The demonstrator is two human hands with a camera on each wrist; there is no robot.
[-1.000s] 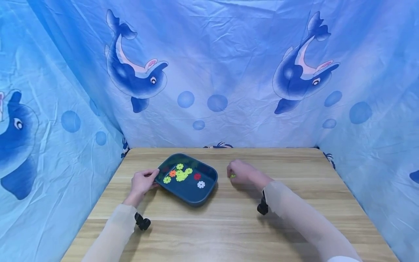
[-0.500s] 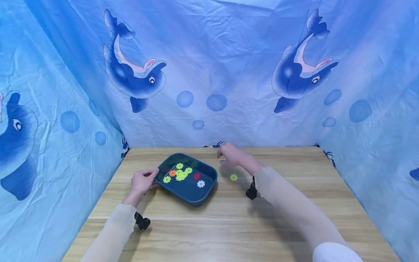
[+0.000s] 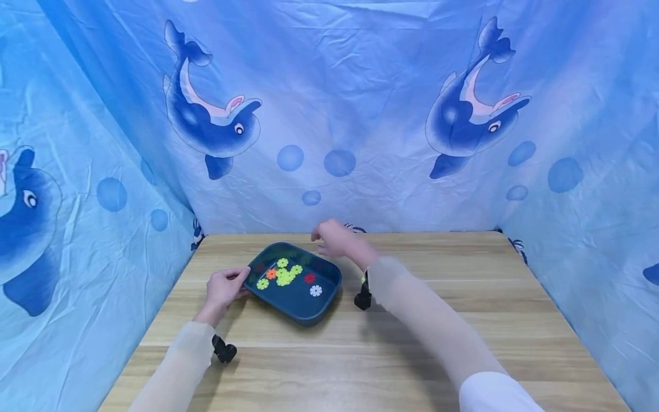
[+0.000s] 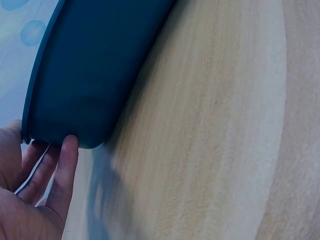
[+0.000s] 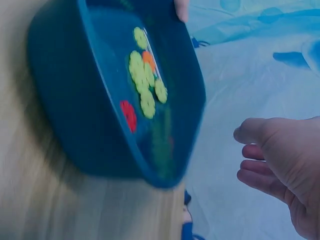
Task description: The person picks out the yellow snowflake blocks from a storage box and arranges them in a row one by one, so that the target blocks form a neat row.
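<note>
A dark blue tray (image 3: 296,303) stands on the table with several yellow-green notched flower discs (image 3: 284,277) inside. An orange disc (image 3: 271,274), a red disc (image 3: 309,278) and a white disc (image 3: 316,290) lie there too. My left hand (image 3: 222,289) grips the tray's left corner, thumb at the rim; in the left wrist view its fingers (image 4: 68,160) lie against the outer wall. Beyond the tray's far right side hovers my right hand (image 3: 337,237). The right wrist view shows that hand (image 5: 292,165) with thumb and fingers apart and nothing between them.
One yellow-green disc (image 3: 364,280) lies on the wooden table (image 3: 329,372) right of the tray, mostly covered by the right wrist and its camera (image 3: 362,300). A blue dolphin-print cloth (image 3: 381,114) hangs behind the table and along both sides.
My right hand let go of the yellow-green disc on the table, rose, and moved left and away toward the tray's far side. My left hand and the tray stayed in place.
</note>
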